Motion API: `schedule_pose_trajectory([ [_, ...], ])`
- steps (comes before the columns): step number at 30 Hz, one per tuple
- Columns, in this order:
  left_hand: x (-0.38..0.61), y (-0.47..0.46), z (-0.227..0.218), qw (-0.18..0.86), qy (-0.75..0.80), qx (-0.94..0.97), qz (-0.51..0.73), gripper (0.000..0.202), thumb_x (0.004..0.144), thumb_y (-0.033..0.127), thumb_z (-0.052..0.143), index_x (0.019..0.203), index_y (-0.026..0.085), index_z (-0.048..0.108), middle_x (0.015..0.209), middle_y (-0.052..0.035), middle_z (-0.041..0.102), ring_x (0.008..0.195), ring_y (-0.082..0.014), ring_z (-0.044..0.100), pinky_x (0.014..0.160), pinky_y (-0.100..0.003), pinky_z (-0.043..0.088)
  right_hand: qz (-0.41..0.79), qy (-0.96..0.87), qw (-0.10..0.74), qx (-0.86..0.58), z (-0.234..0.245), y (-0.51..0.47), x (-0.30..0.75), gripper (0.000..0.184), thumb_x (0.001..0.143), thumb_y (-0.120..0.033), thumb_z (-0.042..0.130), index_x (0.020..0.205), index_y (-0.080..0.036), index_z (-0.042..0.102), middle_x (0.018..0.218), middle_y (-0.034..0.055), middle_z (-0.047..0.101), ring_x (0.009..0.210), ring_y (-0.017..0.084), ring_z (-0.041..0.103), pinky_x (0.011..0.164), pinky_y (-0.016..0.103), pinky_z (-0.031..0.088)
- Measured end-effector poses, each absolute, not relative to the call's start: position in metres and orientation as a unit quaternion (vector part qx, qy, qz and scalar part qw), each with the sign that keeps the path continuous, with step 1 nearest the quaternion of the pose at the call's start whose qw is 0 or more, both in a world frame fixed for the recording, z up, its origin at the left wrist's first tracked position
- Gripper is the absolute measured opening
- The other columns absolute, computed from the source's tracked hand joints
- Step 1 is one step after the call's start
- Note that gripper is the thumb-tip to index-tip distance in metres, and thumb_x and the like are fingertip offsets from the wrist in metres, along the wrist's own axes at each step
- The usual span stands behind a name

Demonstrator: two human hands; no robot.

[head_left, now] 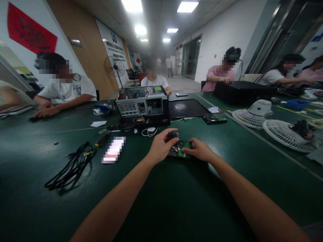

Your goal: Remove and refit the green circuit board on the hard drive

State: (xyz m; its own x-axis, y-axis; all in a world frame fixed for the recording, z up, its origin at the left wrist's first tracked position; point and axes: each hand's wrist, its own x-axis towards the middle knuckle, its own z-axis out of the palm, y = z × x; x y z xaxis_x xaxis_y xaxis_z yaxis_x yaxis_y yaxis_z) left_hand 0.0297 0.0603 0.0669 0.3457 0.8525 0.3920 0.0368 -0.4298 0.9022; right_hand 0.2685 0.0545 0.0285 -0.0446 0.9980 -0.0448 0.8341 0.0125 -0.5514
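The left hand point(161, 146) has its fingers narrowed around a dark green handle point(174, 133) above the left end of a hard drive point(180, 149); whether its tip touches the drive is hidden. The right hand point(200, 150) grips the drive's right end, thumb on the green board. The drive is in front of the person on the green bench point(176, 205), well in from the far edge. Nearer that edge stand an opened computer case point(142, 107) and, to its right, a second drive point(215, 118). A coiled black cable point(72, 168) lies toward the bench's left side.
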Motion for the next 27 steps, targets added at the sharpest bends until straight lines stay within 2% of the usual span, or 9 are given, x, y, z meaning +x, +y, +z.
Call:
schedule_pose_trajectory([
  [3, 0.028, 0.061, 0.067, 0.399, 0.328, 0.714, 0.473, 0.04, 0.09, 0.025, 0.07, 0.13, 0.025, 0.064, 0.114, -0.0069, 0.069, 0.099, -0.0206, 0.068, 0.089, -0.04, 0.058, 0.23, -0.683, 0.185, -0.668, 0.03, 0.054, 0.267, 0.06, 0.078, -0.066, 0.074, 0.116, -0.021, 0.063, 0.086, 0.004, 0.07, 0.074, 0.019, 0.064, 0.059, 0.026, 0.038],
  [9, 0.024, 0.058, 0.078, 0.216, 0.365, 0.779, 0.462, 0.044, 0.089, 0.022, 0.071, 0.132, 0.028, 0.063, 0.112, -0.006, 0.063, 0.098, -0.0212, 0.064, 0.085, -0.038, 0.057, 0.226, -0.683, 0.178, -0.672, 0.03, 0.055, 0.267, 0.062, 0.076, -0.068, 0.075, 0.116, -0.021, 0.063, 0.088, 0.0045, 0.07, 0.074, 0.019, 0.063, 0.059, 0.026, 0.038],
  [14, 0.025, 0.057, 0.079, 0.131, 0.356, 0.799, 0.466, 0.043, 0.091, 0.012, 0.065, 0.13, 0.029, 0.063, 0.119, -0.0048, 0.065, 0.103, -0.0214, 0.064, 0.097, -0.04, 0.053, 0.206, -0.694, 0.182, -0.666, 0.027, 0.056, 0.269, 0.063, 0.077, -0.068, 0.074, 0.117, -0.02, 0.063, 0.086, 0.004, 0.069, 0.075, 0.019, 0.063, 0.06, 0.026, 0.039],
  [16, 0.025, 0.057, 0.077, 0.107, 0.358, 0.798, 0.472, 0.044, 0.092, 0.01, 0.062, 0.132, 0.029, 0.063, 0.12, -0.0055, 0.064, 0.103, -0.0209, 0.064, 0.097, -0.04, 0.053, 0.205, -0.694, 0.183, -0.666, 0.026, 0.056, 0.269, 0.064, 0.077, -0.068, 0.074, 0.118, -0.02, 0.062, 0.086, 0.0039, 0.069, 0.074, 0.019, 0.063, 0.06, 0.026, 0.039],
  [19, 0.025, 0.057, 0.075, 0.086, 0.362, 0.798, 0.473, 0.045, 0.092, 0.009, 0.06, 0.132, 0.028, 0.064, 0.12, -0.0068, 0.063, 0.104, -0.0213, 0.064, 0.095, -0.04, 0.054, 0.205, -0.696, 0.184, -0.664, 0.026, 0.055, 0.269, 0.066, 0.077, -0.07, 0.073, 0.119, -0.02, 0.062, 0.086, 0.0042, 0.069, 0.073, 0.019, 0.063, 0.06, 0.026, 0.038],
  [24, 0.025, 0.055, 0.076, 0.113, 0.345, 0.805, 0.469, 0.043, 0.093, 0.014, 0.063, 0.134, 0.027, 0.062, 0.132, -0.007, 0.065, 0.115, -0.0234, 0.065, 0.103, -0.045, 0.054, 0.21, -0.69, 0.184, -0.668, 0.025, 0.056, 0.269, 0.064, 0.077, -0.069, 0.073, 0.117, -0.021, 0.063, 0.087, 0.0044, 0.07, 0.075, 0.02, 0.064, 0.059, 0.026, 0.039],
  [27, 0.025, 0.055, 0.076, 0.124, 0.352, 0.797, 0.474, 0.041, 0.092, 0.022, 0.069, 0.132, 0.028, 0.063, 0.132, -0.0054, 0.068, 0.107, -0.0235, 0.071, 0.1, -0.047, 0.057, 0.216, -0.69, 0.183, -0.666, 0.026, 0.056, 0.269, 0.062, 0.078, -0.067, 0.074, 0.117, -0.021, 0.063, 0.086, 0.0044, 0.07, 0.075, 0.02, 0.064, 0.059, 0.026, 0.04],
])
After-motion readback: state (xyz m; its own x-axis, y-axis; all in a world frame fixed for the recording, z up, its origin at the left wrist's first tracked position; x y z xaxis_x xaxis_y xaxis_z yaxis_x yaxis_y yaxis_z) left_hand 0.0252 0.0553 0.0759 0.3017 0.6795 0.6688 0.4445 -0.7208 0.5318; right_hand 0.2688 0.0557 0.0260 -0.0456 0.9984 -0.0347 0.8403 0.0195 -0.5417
